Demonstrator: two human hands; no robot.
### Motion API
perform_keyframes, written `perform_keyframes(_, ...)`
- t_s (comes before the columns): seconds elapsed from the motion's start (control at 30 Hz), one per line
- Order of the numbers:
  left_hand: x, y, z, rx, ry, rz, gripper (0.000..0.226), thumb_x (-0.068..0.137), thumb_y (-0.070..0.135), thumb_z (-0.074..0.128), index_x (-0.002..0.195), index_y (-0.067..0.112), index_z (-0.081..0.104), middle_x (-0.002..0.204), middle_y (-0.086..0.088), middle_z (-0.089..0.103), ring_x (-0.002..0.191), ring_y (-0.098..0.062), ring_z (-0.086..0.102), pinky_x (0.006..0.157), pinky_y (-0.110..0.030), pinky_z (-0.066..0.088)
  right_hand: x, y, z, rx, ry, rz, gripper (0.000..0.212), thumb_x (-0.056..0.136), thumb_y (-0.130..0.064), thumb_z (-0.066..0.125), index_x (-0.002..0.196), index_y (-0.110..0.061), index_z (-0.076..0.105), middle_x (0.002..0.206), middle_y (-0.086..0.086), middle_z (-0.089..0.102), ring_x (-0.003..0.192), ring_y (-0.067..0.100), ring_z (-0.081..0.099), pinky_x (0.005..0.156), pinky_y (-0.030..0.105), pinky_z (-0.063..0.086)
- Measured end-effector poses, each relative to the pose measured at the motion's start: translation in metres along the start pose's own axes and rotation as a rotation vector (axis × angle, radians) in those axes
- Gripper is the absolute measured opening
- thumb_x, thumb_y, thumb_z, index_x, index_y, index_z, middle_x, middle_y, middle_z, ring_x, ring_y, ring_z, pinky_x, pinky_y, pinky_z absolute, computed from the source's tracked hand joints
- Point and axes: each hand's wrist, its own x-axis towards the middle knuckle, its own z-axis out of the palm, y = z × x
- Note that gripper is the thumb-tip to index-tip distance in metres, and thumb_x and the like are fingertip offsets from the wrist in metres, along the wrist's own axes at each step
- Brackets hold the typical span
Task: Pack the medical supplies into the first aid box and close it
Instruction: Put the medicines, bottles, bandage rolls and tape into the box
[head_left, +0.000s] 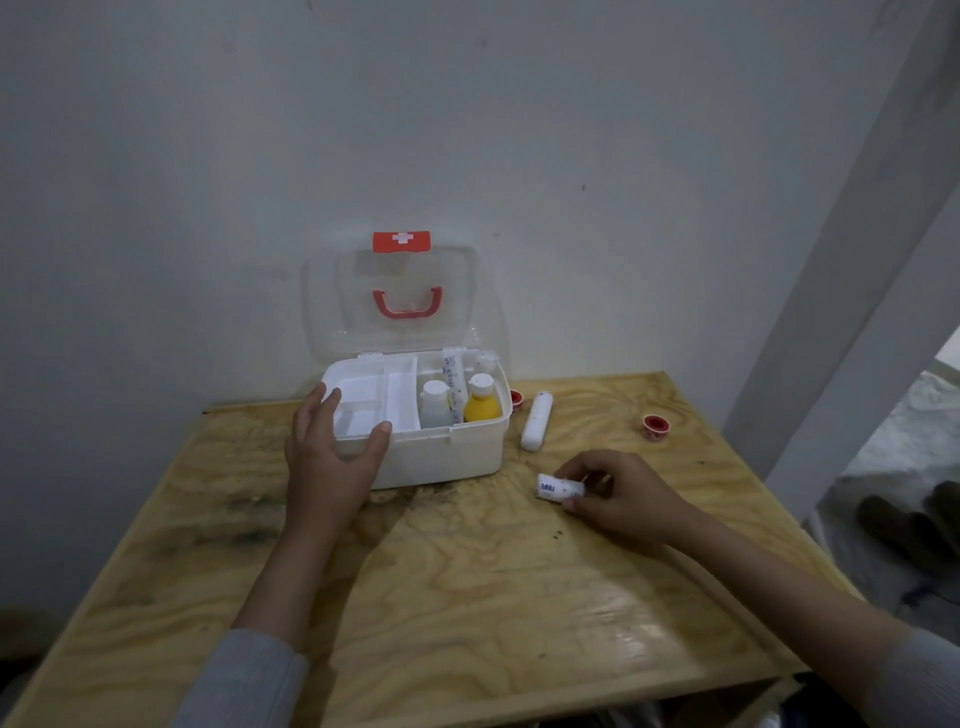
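We start on the left, where our left hand (332, 457) rests on the box (415, 415), fingers spread wide over the white tray (363, 400) at its front left corner, holding nothing. The box sits near the back of the worktop (467, 597) with its clear lid (397, 301) standing up, so it is not closed yet. Inside, on the right side, we see a white bottle (434, 402), a yellow bottle (482, 400) and a tube (453, 384), so we think some packing is done. Just right of the box lie a red cap (516, 398), half hidden behind it, and a white case (537, 421). Our right hand (618, 493) pinches a small white roll (560, 487) down on the worktop. Far right sits a red tape roll (656, 427). These four still need to go in. The words on the roll are too blurry to read.
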Motion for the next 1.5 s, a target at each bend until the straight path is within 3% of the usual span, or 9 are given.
perform_keyframes(0.23, 0.000, -0.001, 0.000, 0.013, 0.001, 0.007, 0.065, 0.080, 0.039, 0.066, 0.137, 0.019, 0.042, 0.152, 0.003, 0.030, 0.137, -0.022, 0.027, 0.103, -0.040, 0.033, 0.008, -0.050, -0.008, 0.174, 0.262, -0.186, 0.023, 0.073, -0.016, 0.078, 0.085, -0.031, 0.065, 0.080, -0.015, 0.069, 0.078, 0.008, 0.065, 0.069, 0.020, 0.051)
perform_keyframes(0.4, 0.001, -0.001, 0.000, 0.009, -0.022, -0.011, 0.068, 0.080, 0.043, 0.066, 0.139, 0.025, 0.038, 0.153, 0.004, 0.027, 0.138, -0.022, 0.025, 0.104, -0.042, 0.034, 0.035, -0.111, -0.016, 0.184, 0.307, -0.349, 0.021, 0.074, -0.015, 0.078, 0.092, -0.011, 0.068, 0.090, 0.002, 0.070, 0.078, 0.014, 0.066, 0.073, 0.026, 0.057)
perform_keyframes(0.53, 0.002, -0.001, -0.002, 0.013, -0.078, -0.041, 0.077, 0.078, 0.049, 0.065, 0.142, 0.033, 0.026, 0.154, 0.005, 0.023, 0.138, -0.023, 0.025, 0.104, -0.049, 0.036, 0.067, -0.163, -0.010, 0.004, 0.208, -0.428, 0.023, 0.077, -0.017, 0.074, 0.098, -0.009, 0.070, 0.095, 0.005, 0.062, 0.078, 0.014, 0.063, 0.073, 0.017, 0.053)
perform_keyframes(0.67, 0.003, 0.002, -0.005, -0.018, -0.099, -0.081, 0.086, 0.073, 0.056, 0.066, 0.142, 0.041, 0.016, 0.153, 0.005, 0.025, 0.136, -0.025, 0.030, 0.102, -0.050, 0.039, 0.108, -0.190, 0.012, -0.252, 0.017, -0.436, 0.024, 0.077, -0.010, 0.069, 0.101, -0.006, 0.071, 0.096, 0.010, 0.068, 0.078, 0.018, 0.062, 0.069, 0.025, 0.049)
perform_keyframes(0.8, -0.003, 0.005, -0.009, -0.116, -0.107, -0.118, 0.089, 0.071, 0.059, 0.066, 0.142, 0.044, 0.015, 0.151, 0.008, 0.026, 0.135, -0.022, 0.029, 0.103, -0.048, 0.039, 0.137, -0.191, 0.040, -0.389, -0.134, -0.390, 0.024, 0.075, -0.006, 0.069, 0.099, -0.006, 0.071, 0.102, 0.010, 0.072, 0.089, 0.022, 0.064, 0.075, 0.026, 0.048)
perform_keyframes(0.97, -0.003, 0.005, -0.011, -0.144, -0.106, -0.088, 0.089, 0.073, 0.050, 0.069, 0.145, 0.036, 0.018, 0.149, 0.005, 0.028, 0.133, -0.019, 0.030, 0.099, -0.036, 0.037, 0.143, -0.193, 0.048, -0.263, -0.163, -0.341, 0.027, 0.076, -0.008, 0.072, 0.103, -0.005, 0.071, 0.107, 0.009, 0.071, 0.093, 0.020, 0.066, 0.080, 0.024, 0.049)
perform_keyframes(1.1, -0.003, 0.003, -0.011, -0.126, -0.115, -0.091, 0.089, 0.072, 0.057, 0.066, 0.143, 0.041, 0.015, 0.152, 0.008, 0.024, 0.137, -0.021, 0.026, 0.104, -0.047, 0.039, 0.137, -0.183, 0.032, -0.176, -0.089, -0.329, 0.027, 0.079, -0.010, 0.071, 0.106, -0.006, 0.069, 0.110, 0.008, 0.071, 0.090, 0.017, 0.068, 0.082, 0.023, 0.051)
perform_keyframes(1.27, -0.004, 0.003, -0.009, -0.119, -0.088, -0.045, 0.087, 0.076, 0.046, 0.068, 0.145, 0.031, 0.017, 0.152, 0.004, 0.024, 0.137, -0.020, 0.024, 0.104, -0.039, 0.033, 0.121, -0.148, -0.009, -0.126, 0.140, -0.286, 0.018, 0.081, -0.011, 0.067, 0.099, -0.009, 0.071, 0.102, 0.006, 0.072, 0.082, 0.015, 0.068, 0.077, 0.023, 0.053)
perform_keyframes(1.5, 0.000, -0.002, -0.005, -0.088, -0.066, -0.053, 0.087, 0.076, 0.047, 0.068, 0.145, 0.031, 0.018, 0.153, 0.005, 0.024, 0.137, -0.022, 0.025, 0.104, -0.042, 0.034, 0.106, -0.064, -0.037, -0.113, 0.250, 0.093, 0.014, 0.081, -0.014, 0.066, 0.093, -0.012, 0.073, 0.094, 0.009, 0.073, 0.077, 0.017, 0.064, 0.071, 0.025, 0.046)
